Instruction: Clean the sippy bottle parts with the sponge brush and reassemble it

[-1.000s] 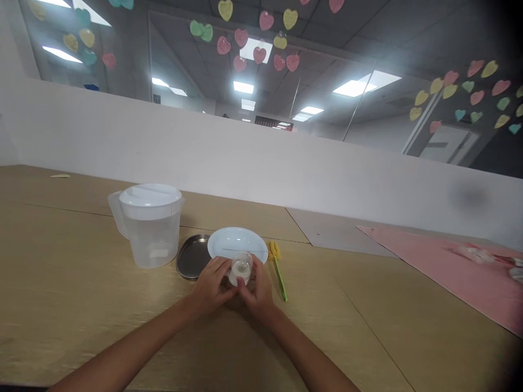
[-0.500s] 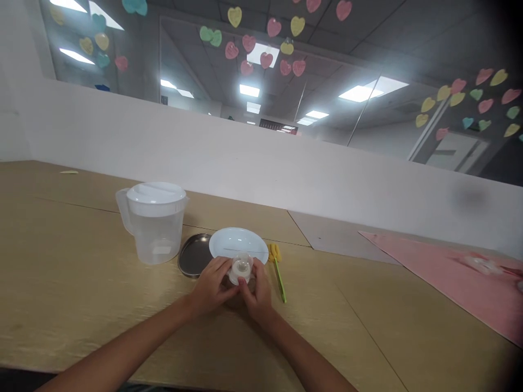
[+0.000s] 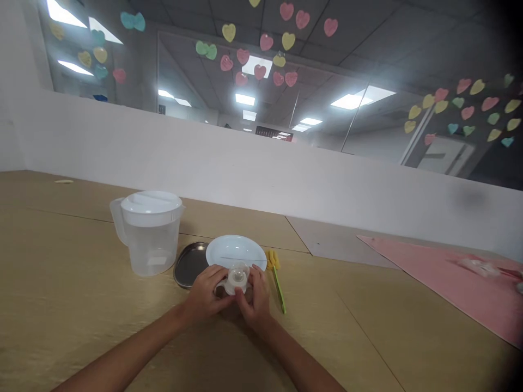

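Observation:
My left hand (image 3: 203, 294) and my right hand (image 3: 255, 302) together hold a small clear baby-bottle teat with a white collar (image 3: 237, 279) above the table's near area. Its lower part is hidden by my fingers. Just behind my hands lies a white plate (image 3: 235, 246), and the item overlaps its front rim in view. To the right of my right hand, a yellow-handled bottle brush (image 3: 278, 288) lies on the table.
A clear lidded plastic pitcher (image 3: 149, 234) and a dark round metal tray (image 3: 188, 265) stand left of the plate on a wooden table (image 3: 81, 305). A pink sheet (image 3: 449, 277) and a grey board (image 3: 337, 239) lie at the right, before a low white wall (image 3: 245, 174).
The teat has turned in my fingers, and its white collar now shows more to the left. The table scene sits slightly lower in view.

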